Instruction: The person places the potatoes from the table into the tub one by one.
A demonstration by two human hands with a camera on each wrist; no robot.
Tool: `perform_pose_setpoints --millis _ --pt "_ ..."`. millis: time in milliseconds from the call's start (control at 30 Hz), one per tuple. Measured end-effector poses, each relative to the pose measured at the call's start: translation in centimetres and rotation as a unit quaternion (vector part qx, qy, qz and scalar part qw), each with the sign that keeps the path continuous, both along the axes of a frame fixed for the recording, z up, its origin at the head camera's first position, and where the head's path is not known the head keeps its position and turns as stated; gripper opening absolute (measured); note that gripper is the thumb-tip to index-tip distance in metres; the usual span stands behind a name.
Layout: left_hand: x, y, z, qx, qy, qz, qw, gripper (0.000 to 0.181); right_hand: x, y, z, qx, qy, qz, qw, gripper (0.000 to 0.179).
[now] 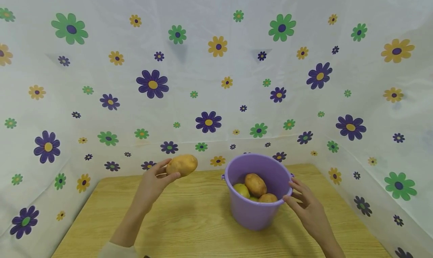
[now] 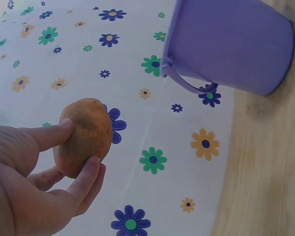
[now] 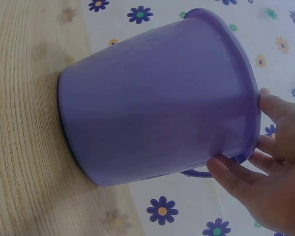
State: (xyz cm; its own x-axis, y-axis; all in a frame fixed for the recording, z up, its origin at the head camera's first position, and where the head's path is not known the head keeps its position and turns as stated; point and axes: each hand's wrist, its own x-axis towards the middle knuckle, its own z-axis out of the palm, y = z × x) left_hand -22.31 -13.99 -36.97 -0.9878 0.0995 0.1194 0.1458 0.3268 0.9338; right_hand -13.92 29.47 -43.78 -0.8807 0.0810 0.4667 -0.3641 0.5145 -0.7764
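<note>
My left hand (image 1: pixel 152 188) holds a potato (image 1: pixel 182 165) between thumb and fingers, raised over the table to the left of a purple bucket (image 1: pixel 252 215). In the left wrist view the same potato (image 2: pixel 83 137) shows its brown skin, the thumb on one side and fingertips under the other. The bucket stands upright. Inside it lie a potato (image 1: pixel 255 185), another potato (image 1: pixel 268 198) and yellow-green round fruit (image 1: pixel 241 190), partly hidden by the wall. At the bucket's right rim, my right hand (image 1: pixel 309 209) grips with thumb and fingertips; some fingertips lie along the outer wall.
The bucket stands on a wood-grain table (image 1: pixel 199 228). Behind and at both sides hangs a white sheet (image 1: pixel 189 111) printed with purple, green and yellow flowers. A purple bucket handle (image 2: pixel 187 84) hangs down along the bucket's side.
</note>
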Motion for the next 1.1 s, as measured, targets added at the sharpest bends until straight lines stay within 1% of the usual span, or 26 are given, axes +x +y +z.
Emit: perform_pose_setpoints --millis 167,300,467,700,900,1100 --pt "0.2 -0.2 1.1 -0.005 0.004 0.002 1.0 0.074 0.0 0.0 0.0 -0.005 0.001 0.002 1.0 0.047" --pt "0.3 -0.3 1.4 -0.006 0.002 -0.001 1.0 0.074 0.0 0.0 0.0 -0.005 0.002 0.003 1.0 0.046" --pt "0.4 -0.3 1.5 -0.004 -0.001 -0.004 1.0 0.074 0.0 0.0 0.0 -0.005 0.004 0.003 1.0 0.046" --pt "0.2 0.2 1.4 -0.003 -0.002 -0.003 1.0 0.075 0.0 0.0 0.0 -0.003 -0.005 0.0 1.0 0.046" --pt "0.0 1.0 1.3 0.001 -0.003 -0.008 1.0 0.074 0.1 0.0 0.0 -0.004 -0.008 -0.001 1.0 0.047" --pt "-0.2 2.2 1.3 0.007 -0.007 -0.01 0.9999 0.072 0.0 0.0 0.0 -0.007 -0.01 0.0 0.9999 0.047"
